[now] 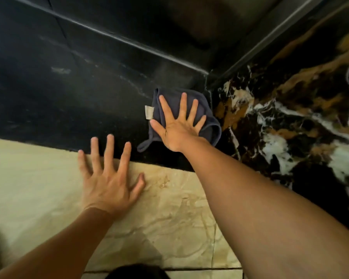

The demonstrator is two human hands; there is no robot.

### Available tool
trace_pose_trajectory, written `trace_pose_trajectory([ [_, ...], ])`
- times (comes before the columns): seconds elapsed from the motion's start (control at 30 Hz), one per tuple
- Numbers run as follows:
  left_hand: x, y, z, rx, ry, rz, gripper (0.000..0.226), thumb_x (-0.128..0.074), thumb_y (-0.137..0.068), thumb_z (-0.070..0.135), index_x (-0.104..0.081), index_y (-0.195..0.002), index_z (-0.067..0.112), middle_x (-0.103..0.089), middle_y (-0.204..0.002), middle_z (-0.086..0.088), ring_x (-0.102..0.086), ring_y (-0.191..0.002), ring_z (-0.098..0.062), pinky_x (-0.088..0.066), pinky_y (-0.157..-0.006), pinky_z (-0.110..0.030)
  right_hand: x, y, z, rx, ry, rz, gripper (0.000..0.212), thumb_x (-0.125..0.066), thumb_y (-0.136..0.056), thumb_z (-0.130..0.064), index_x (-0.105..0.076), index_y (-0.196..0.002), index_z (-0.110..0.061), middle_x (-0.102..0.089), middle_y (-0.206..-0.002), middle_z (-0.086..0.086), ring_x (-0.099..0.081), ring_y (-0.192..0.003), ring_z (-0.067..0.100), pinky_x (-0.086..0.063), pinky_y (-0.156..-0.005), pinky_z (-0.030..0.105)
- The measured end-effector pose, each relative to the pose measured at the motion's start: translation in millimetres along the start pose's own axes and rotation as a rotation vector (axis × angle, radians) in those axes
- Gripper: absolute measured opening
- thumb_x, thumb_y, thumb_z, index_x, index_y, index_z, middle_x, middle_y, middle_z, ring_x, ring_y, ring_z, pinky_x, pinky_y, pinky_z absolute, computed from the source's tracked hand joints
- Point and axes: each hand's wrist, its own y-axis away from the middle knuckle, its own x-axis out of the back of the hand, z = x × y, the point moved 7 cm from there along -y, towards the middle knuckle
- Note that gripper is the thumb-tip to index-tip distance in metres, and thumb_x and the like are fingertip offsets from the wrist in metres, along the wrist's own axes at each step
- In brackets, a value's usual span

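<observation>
Dark blue cloth [173, 102] lies on black stone [79, 101], near corner by veined marble panel [290, 117]. Right hand [177, 133] presses it flat, fingers [183, 105] spread straight, no grip. Left hand [107, 186] splayed on beige tile [38, 178], holding nothing, probably bracing. Tip imo: even palm pressure, short overlapping strokes into corner, 1 strip at a time.

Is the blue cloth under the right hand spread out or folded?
Folded: the cloth shows doubled hems at its lower right and a loose corner trailing below the right hand pressing it.
</observation>
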Motion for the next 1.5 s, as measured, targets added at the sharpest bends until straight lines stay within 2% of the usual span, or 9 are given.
trace_pose_trajectory([
  [0.2,5,-3,4,0.001,0.025,0.024,0.085,-0.038,-0.083,0.066,-0.044,-0.15,0.013,-0.032,-0.159,-0.026,-0.018,-0.148,-0.052,-0.014,-0.114,-0.072,26,-38,-2,-0.014,-0.027,-0.015,0.074,-0.019,-0.088,-0.079,0.021,-0.146,-0.057,0.037,-0.162,0.003,0.038,-0.144,0.04,0.02,-0.107,0.071],
  [0.6,3,2,0,-0.011,0.085,0.105,0.086,-0.033,-0.085,0.07,-0.032,-0.156,0.022,-0.02,-0.165,-0.02,-0.006,-0.152,-0.046,-0.004,-0.119,-0.066,51,-51,-5,-0.008,-0.097,0.11,0.074,-0.023,-0.088,-0.08,0.003,-0.152,-0.056,0.021,-0.168,0.002,0.023,-0.151,0.038,0.009,-0.114,0.07],
  [0.7,2,0,-1,-0.003,0.083,0.131,0.086,-0.032,-0.085,0.072,-0.029,-0.156,0.024,-0.017,-0.166,-0.018,-0.004,-0.153,-0.044,-0.002,-0.121,-0.063,15,11,6,0.079,-0.063,0.229,0.071,-0.022,-0.089,-0.08,-0.003,-0.153,-0.056,0.013,-0.17,0.0,0.017,-0.153,0.035,0.006,-0.117,0.067],
  [0.8,3,3,-1,-0.016,0.095,0.101,0.087,-0.032,-0.085,0.072,-0.027,-0.157,0.024,-0.014,-0.167,-0.018,-0.002,-0.153,-0.043,0.001,-0.121,-0.062,-52,144,25,0.132,-0.036,0.3,0.068,-0.024,-0.092,-0.074,-0.01,-0.155,-0.052,0.004,-0.171,0.004,0.009,-0.155,0.036,-0.003,-0.117,0.068],
  [0.9,1,4,-2,-0.012,0.066,0.074,0.09,-0.024,-0.084,0.076,-0.02,-0.159,0.026,-0.008,-0.168,-0.016,0.003,-0.154,-0.042,0.002,-0.121,-0.062,-130,273,47,0.094,0.041,0.215,0.067,-0.026,-0.095,-0.072,-0.009,-0.156,-0.049,-0.004,-0.17,0.009,-0.006,-0.153,0.042,-0.016,-0.113,0.07],
  [1.0,3,3,0,-0.006,0.066,0.065,0.09,-0.021,-0.084,0.075,-0.019,-0.159,0.026,-0.007,-0.168,-0.016,0.004,-0.154,-0.043,0.002,-0.121,-0.063,-163,322,55,0.065,0.129,0.14,0.07,-0.027,-0.093,-0.076,-0.014,-0.156,-0.048,-0.019,-0.166,0.011,-0.022,-0.146,0.044,-0.022,-0.106,0.069],
  [1.1,1,1,1,-0.008,0.043,0.033,0.09,-0.02,-0.085,0.075,-0.017,-0.159,0.025,-0.007,-0.168,-0.017,0.004,-0.153,-0.044,0.002,-0.12,-0.064,-142,281,49,0.095,0.094,0.151,0.068,-0.023,-0.093,-0.076,-0.014,-0.156,-0.049,-0.021,-0.166,0.013,-0.017,-0.147,0.046,-0.029,-0.103,0.076],
  [1.33,0,1,0,-0.008,0.027,0.109,0.087,-0.023,-0.085,0.076,-0.027,-0.155,0.024,-0.017,-0.166,-0.018,-0.005,-0.153,-0.045,-0.002,-0.12,-0.063,-28,69,12,0.04,-0.103,0.173,0.073,-0.023,-0.089,-0.078,0.004,-0.152,-0.054,0.019,-0.168,0.005,0.022,-0.15,0.041,0.008,-0.111,0.072],
  [1.5,-3,1,-2,-0.021,0.028,0.138,0.087,-0.022,-0.086,0.077,-0.024,-0.156,0.026,-0.015,-0.167,-0.017,-0.002,-0.153,-0.043,-0.001,-0.121,-0.063,23,-20,-8,-0.019,-0.128,0.088,0.077,-0.026,-0.087,-0.081,0.004,-0.152,-0.055,0.027,-0.166,0.001,0.027,-0.149,0.04,0.014,-0.11,0.072],
])
